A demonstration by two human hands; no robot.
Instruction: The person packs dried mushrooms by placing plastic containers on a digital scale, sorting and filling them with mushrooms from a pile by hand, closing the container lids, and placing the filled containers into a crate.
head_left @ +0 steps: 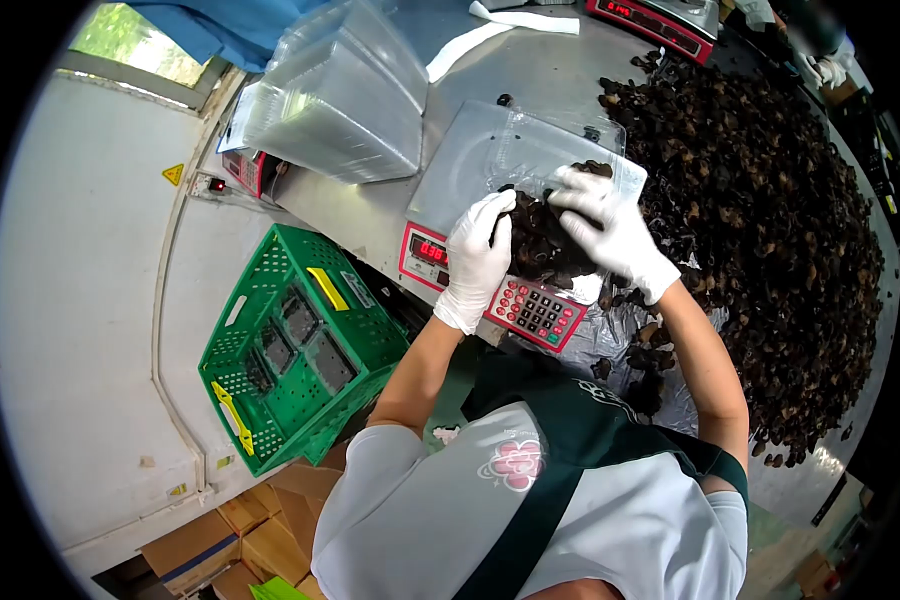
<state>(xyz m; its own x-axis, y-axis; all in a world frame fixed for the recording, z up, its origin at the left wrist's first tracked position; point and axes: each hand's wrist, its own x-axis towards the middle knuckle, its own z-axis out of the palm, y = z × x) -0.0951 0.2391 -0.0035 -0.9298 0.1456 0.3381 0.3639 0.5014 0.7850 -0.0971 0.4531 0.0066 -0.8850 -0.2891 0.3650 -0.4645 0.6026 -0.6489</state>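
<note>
"Brown-black pieces [545, 250], dried-looking and curled, are piled on the scale [440, 205], between the two hands. How are they held?"

"By the left hand [480, 255] the pile's left edge is cupped, thumb and fingers apart; whether any piece is pinched cannot be told. The right hand [605, 225] is laid over the far right part, fingers spread, nothing seen clenched. White gloves are worn on both."

"Handling?"

"Light and springy, it is judged; probably brittle at thin edges, hardly slippery. Best taken by the loose handful, scooped from beneath, not squeezed."

"Surface?"

"Metal tabletop [355, 215], dull-shining. Its right side is covered by a large heap [760, 240] of like pieces; clear containers [340, 110] are stacked at far left."

"Room?"

"Green crate [260, 275] noted at left, filled boxes [330, 362] laid inside. Beyond it, a white wall [80, 250], lit by a window [135, 45] at far left. Cardboard boxes [270, 545] are kept at near left. Another person's gloved hands [830, 72] are glimpsed at far right."
</note>
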